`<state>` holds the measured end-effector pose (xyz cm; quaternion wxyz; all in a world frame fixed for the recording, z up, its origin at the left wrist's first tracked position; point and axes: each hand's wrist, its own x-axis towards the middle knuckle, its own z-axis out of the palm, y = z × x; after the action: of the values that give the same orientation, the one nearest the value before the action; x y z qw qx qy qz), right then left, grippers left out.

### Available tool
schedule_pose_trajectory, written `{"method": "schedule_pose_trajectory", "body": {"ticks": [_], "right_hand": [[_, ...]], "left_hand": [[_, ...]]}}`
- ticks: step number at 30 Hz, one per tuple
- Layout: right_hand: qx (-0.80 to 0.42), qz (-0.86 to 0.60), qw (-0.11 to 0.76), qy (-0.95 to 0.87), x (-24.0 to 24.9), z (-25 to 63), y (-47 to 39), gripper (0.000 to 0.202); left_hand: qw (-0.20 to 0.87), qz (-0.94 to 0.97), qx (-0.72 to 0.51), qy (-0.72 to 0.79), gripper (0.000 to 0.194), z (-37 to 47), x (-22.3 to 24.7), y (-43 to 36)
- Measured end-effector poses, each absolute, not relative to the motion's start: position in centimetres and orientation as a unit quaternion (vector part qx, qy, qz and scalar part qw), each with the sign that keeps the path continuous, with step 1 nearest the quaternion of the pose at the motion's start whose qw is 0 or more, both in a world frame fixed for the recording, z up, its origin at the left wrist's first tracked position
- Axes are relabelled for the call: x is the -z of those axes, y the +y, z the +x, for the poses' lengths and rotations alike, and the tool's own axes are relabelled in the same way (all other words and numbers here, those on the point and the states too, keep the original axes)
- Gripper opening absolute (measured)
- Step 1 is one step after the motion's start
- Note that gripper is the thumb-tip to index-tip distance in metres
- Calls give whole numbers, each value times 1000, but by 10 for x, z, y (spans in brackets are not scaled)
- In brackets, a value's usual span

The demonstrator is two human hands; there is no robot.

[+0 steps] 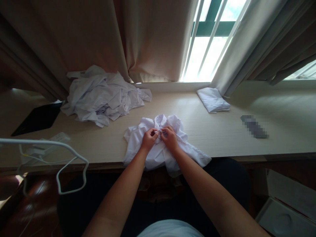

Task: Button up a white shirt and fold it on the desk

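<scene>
A white collared shirt lies rumpled at the table's front edge, and part of it hangs over that edge. At the front of its collar, my left hand pinches the cloth between thumb and fingers. Close beside it, my right hand grips the other side of the same spot. The fingertips of both hands almost meet there. Whether a button lies between them is too small to make out.
A heap of crumpled white garments lies at the back left, and a folded white garment at the back right. A black flat object, a power strip and a white cable are at the left. An open box stands lower right.
</scene>
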<state>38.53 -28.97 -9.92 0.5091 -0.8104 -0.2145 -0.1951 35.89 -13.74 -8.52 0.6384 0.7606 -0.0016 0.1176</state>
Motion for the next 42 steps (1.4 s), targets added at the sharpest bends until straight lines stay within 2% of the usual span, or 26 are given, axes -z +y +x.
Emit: {"method": "schedule_pose_trajectory", "body": {"ticks": [17, 33, 42], "right_hand": [[193, -816, 500, -216, 102, 387, -289, 19], [187, -816, 507, -207, 102, 387, -289, 16], [183, -817, 504, -212, 102, 388, -289, 14]], "left_hand": [[623, 772, -125, -13, 25, 358, 83, -138], [634, 764, -114, -15, 32, 359, 87, -137], [630, 767, -115, -18, 28, 359, 89, -136]]}}
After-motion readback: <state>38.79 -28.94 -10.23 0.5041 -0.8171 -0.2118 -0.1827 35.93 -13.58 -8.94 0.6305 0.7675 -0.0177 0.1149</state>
